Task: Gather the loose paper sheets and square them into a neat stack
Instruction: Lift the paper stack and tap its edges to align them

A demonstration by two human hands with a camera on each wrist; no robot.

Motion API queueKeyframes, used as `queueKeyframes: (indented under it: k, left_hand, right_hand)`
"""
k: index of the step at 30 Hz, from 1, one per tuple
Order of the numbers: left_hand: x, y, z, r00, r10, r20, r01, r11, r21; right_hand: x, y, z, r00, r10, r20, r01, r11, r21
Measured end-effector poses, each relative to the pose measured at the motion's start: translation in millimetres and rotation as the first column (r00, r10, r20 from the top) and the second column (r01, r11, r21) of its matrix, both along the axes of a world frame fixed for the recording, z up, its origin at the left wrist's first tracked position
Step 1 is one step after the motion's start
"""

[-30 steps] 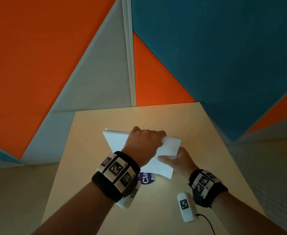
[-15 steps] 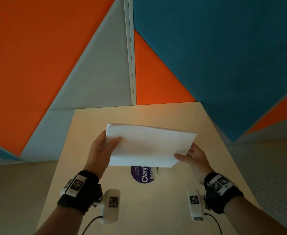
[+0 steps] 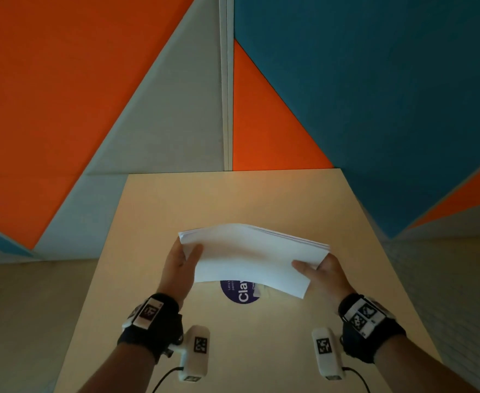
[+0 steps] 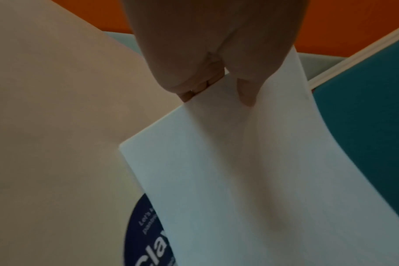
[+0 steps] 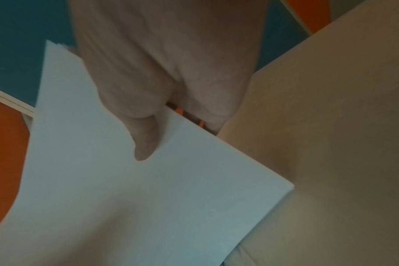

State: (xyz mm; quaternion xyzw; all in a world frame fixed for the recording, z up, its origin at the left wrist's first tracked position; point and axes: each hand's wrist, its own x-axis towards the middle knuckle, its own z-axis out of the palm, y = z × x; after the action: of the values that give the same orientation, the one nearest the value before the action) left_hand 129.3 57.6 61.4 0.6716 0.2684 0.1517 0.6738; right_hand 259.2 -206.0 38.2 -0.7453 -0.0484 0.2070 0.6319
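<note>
A stack of white paper sheets point(image 3: 250, 256) hangs above the light wooden table point(image 3: 233, 199), bowed upward in the middle. My left hand point(image 3: 186, 258) pinches its left short edge, thumb on the near face and fingers behind. My right hand point(image 3: 315, 268) pinches the right short edge the same way. In the left wrist view the thumb point(image 4: 247, 90) presses the paper point(image 4: 251, 171). The right wrist view shows the thumb point(image 5: 146, 142) on the sheets point(image 5: 125, 198), whose far edges are slightly fanned.
A round dark blue sticker point(image 3: 240, 292) with white lettering lies on the table under the paper, partly hidden. Orange, grey and teal wall panels point(image 3: 375, 95) rise right behind the table's far edge. The table drops off at its left and right sides.
The left hand went from lying over the sheets to gripping their left edge. Both hands spread apart, lifted the stack off the table, and now it bows upward and tilts down to the right.
</note>
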Motion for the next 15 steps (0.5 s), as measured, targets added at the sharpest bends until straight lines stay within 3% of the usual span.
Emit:
queueKeyframes:
  k: [7,10,15]
  left_hand:
    - [-1,0,8,0.991,0.038,0.129,-0.026,0.995,-0.096]
    - [4,-6,13,0.986,0.119,0.118,-0.110,0.990,-0.083]
    - [8,-8,17,0.988,0.135,0.077,-0.133,0.991,-0.031]
  right_hand:
    - [1,-5,8,1.000,0.015,-0.015,-0.014,0.999,0.039]
    - [-2,0,9,1.000,0.017,0.001,-0.017,0.997,0.077]
    - [-4,1,10,1.000,-0.016,-0.015,0.017,0.995,0.098]
